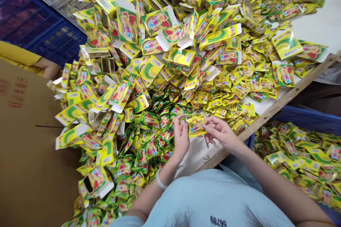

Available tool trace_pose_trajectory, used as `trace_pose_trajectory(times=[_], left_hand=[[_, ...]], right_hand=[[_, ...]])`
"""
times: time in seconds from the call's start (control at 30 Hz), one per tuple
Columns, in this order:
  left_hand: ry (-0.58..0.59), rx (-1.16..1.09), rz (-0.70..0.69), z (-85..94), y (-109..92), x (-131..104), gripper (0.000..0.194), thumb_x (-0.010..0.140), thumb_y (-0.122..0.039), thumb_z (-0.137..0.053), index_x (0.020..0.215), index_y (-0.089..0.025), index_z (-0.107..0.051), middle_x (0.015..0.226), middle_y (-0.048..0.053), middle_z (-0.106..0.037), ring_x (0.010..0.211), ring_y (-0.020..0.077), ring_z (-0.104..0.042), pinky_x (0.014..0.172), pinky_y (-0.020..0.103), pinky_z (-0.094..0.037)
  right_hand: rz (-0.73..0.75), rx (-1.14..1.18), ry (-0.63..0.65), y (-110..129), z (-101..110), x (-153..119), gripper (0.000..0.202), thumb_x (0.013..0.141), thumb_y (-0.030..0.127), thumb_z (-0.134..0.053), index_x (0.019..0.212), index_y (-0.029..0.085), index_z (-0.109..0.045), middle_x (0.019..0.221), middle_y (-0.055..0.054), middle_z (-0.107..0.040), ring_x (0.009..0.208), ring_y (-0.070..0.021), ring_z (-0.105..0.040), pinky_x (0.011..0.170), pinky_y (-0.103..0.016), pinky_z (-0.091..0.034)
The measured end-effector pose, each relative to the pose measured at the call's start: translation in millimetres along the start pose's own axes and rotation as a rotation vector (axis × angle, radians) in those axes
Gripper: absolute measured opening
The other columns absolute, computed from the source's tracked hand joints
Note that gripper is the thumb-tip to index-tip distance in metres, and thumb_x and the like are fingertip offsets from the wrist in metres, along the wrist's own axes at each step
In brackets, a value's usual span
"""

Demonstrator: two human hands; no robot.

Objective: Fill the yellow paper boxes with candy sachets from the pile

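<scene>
Pinching a yellow foil sachet [196, 126] between left hand [181, 139] and right hand [223, 134], just inside the table [193, 154]'s near edge; close to green foil sachets [151, 149]. Heaped with fruit-printed cartons [174, 56] toward the far edge.

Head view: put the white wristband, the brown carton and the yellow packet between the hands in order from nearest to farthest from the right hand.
From the right hand:
1. Yellow packet, at its fingers, on its left.
2. White wristband, on the left wrist.
3. Brown carton, at the far left, beyond the heaped boxes.
</scene>
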State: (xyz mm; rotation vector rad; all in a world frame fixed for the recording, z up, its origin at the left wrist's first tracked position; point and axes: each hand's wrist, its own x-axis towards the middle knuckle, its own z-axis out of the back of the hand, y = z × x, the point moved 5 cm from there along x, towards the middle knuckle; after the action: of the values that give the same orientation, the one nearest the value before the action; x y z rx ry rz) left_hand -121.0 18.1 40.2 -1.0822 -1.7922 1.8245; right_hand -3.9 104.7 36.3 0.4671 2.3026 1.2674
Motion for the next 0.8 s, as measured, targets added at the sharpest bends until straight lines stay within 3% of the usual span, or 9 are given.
trace_pose_trajectory(times=[0.1,0.23,0.33,0.43,0.53,0.67,0.73,0.8], left_hand=[[-0.005,-0.053,0.008,-9.4,-2,-7,0.054,0.088,-0.065,-0.053,0.121,-0.021,-0.056,0.117,0.010,-0.068,0.101,0.0232,-0.067,0.084,0.034,-0.054],[0.006,-0.007,0.004,-11.1,-5,-7,0.056,0.083,-0.058,-0.066,0.123,-0.019,-0.061,0.115,0.010,-0.071,0.106,0.0239,-0.067,0.090,0.034,-0.053],[0.003,0.006,-0.021,-11.8,-9,-7,0.053,0.082,-0.055,-0.069,0.120,-0.018,-0.065,0.106,0.009,-0.074,0.100,0.0227,-0.069,0.089,0.034,-0.053],[0.062,0.044,-0.078,-20.6,-14,-7,0.046,0.085,-0.053,-0.066,0.116,-0.020,-0.069,0.106,0.009,-0.074,0.102,0.0242,-0.068,0.093,0.037,-0.052],[0.066,0.303,-0.322,-28.3,-31,5,0.037,0.095,-0.049,-0.052,0.110,-0.022,-0.073,0.117,0.010,-0.070,0.115,0.0252,-0.062,0.104,0.042,-0.045],[-0.145,0.828,-0.733,-28.2,-62,45,0.031,0.097,-0.040,-0.050,0.115,-0.022,-0.069,0.147,0.012,-0.048,0.142,0.0284,-0.035,0.119,0.051,-0.024],[-0.116,1.003,-0.829,-30.9,-69,65,0.027,0.098,-0.032,-0.049,0.114,-0.022,-0.069,0.153,0.010,-0.041,0.151,0.0291,-0.015,0.120,0.054,-0.019],[-0.005,1.103,-0.882,-34.8,-70,76,0.029,0.099,-0.024,-0.045,0.117,-0.025,-0.068,0.150,0.007,-0.048,0.154,0.0264,-0.003,0.121,0.056,-0.019]], right_hand=[[0.049,-0.015,-0.104,-18,-5,3,0.043,0.079,0.061,-0.069,0.088,0.024,-0.049,0.059,0.006,-0.057,0.040,-0.0093,-0.051,0.033,-0.018,-0.030],[0.144,-0.205,-0.177,-17,4,-1,0.033,0.088,0.054,-0.060,0.093,0.024,-0.049,0.061,0.007,-0.053,0.044,-0.0090,-0.048,0.040,-0.021,-0.040],[0.250,-0.426,-0.344,-5,16,-8,0.046,0.078,0.047,-0.075,0.108,0.023,-0.052,0.088,-0.002,-0.061,0.069,-0.0144,-0.060,0.053,-0.024,-0.050],[0.264,-0.334,-0.290,2,15,-8,0.068,0.072,0.045,-0.081,0.127,0.025,-0.047,0.120,-0.011,-0.061,0.099,-0.0217,-0.065,0.065,-0.029,-0.058],[0.260,-0.100,-0.269,5,15,-4,0.049,0.079,0.046,-0.074,0.119,0.025,-0.053,0.108,-0.009,-0.071,0.088,-0.0219,-0.071,0.067,-0.034,-0.061],[0.273,0.001,-0.400,13,26,-7,0.042,0.075,0.042,-0.080,0.106,0.024,-0.060,0.094,-0.005,-0.076,0.068,-0.0198,-0.072,0.053,-0.031,-0.060],[0.253,0.005,-0.369,17,29,-8,0.041,0.073,0.041,-0.082,0.105,0.023,-0.063,0.092,-0.004,-0.076,0.066,-0.0189,-0.072,0.049,-0.028,-0.058],[0.240,-0.006,-0.330,21,32,-9,0.036,0.071,0.041,-0.082,0.097,0.022,-0.067,0.089,-0.004,-0.077,0.067,-0.0188,-0.071,0.047,-0.027,-0.058]])
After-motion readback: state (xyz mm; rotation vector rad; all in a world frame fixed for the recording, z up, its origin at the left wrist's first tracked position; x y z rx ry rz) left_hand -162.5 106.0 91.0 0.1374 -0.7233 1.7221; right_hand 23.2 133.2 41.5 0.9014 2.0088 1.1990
